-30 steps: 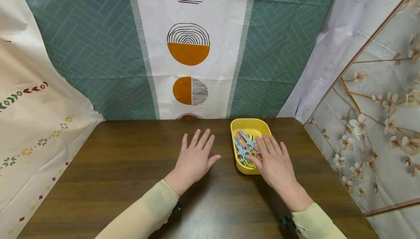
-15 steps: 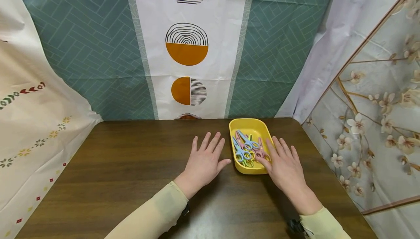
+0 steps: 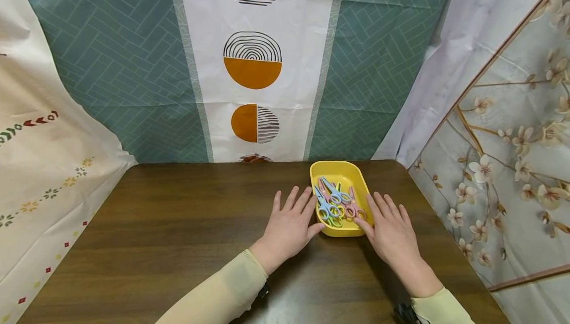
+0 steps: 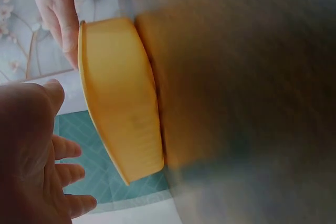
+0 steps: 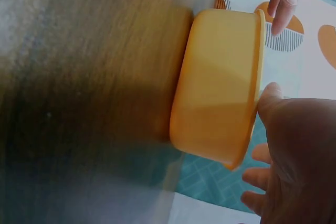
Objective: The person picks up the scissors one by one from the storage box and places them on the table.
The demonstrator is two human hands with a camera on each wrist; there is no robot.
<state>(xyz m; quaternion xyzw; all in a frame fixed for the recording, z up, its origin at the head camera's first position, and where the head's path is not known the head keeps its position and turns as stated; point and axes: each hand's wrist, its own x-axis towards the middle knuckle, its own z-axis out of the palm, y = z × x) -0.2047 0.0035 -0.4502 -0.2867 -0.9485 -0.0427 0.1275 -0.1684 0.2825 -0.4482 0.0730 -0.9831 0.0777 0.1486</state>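
A yellow plastic tray (image 3: 343,232) stands at the back right of the table. Several small scissors lie heaped inside it, among them blue scissors (image 3: 328,209) and pink scissors (image 3: 353,209); some green and yellow handles show beneath. My left hand (image 3: 289,227) hovers at the tray's left side, fingers straight and spread; in the left wrist view a gap shows between that hand (image 4: 26,156) and the tray wall (image 4: 123,98). On the other side is my right hand (image 3: 392,230), fingers extended, its thumb (image 5: 270,95) at the rim. Whether the thumb touches is unclear.
The brown wooden table (image 3: 200,205) extends left and in front of the tray. A patterned curtain (image 3: 254,67) hangs behind the back edge. Cloths hang on both sides, cream (image 3: 53,165) at left and floral (image 3: 498,180) at right.
My left hand has moved right, up to the tray's left side. The right hand has shifted right from over the scissors to the tray's right edge. The tray and scissors look unmoved.
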